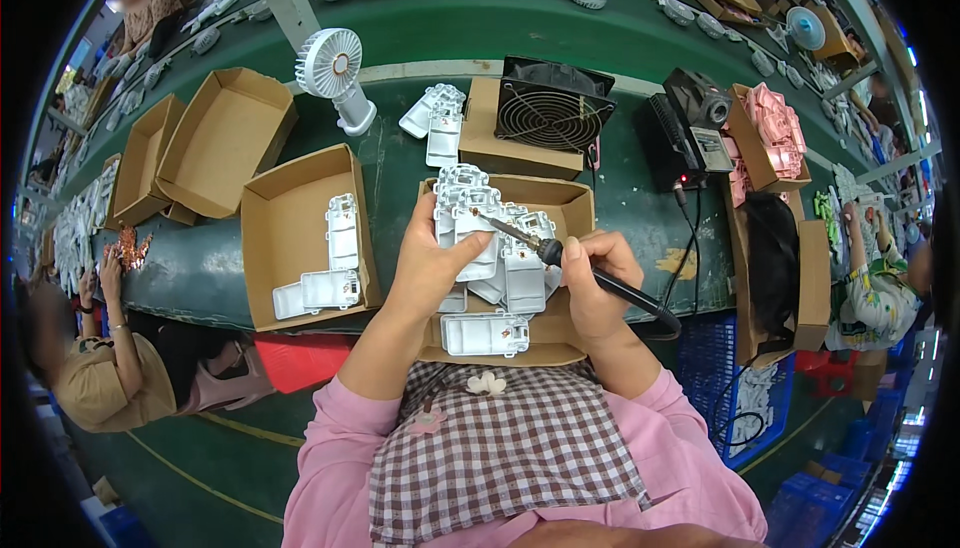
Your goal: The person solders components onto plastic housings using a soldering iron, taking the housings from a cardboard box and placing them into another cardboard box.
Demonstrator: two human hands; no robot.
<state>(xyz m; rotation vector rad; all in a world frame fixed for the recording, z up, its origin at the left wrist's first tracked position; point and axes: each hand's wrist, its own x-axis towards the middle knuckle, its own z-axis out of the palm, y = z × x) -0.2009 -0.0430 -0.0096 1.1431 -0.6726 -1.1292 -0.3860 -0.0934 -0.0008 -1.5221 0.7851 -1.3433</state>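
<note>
- Left hand closed around a white casing, thumb pressed along its near side, fingers mostly hidden beneath.
- Right hand grips the soldering iron by its black handle, pen-fashion; cord trails off to the right.
- Iron tip points left, at the metal spot on the casing's upper part; whether it touches, cannot tell.
- Held casing sits above the middle box, which stands at the near edge of the green worktop. Loose casings lie heaped in that box, just beside and below the hands.
- Left box: a few more white casings along its right and near sides.
- Beyond: white fan upright on its stand; black fan tilted against a carton.
- Right: black power unit, red light lit; pink parts in a box near it.
</note>
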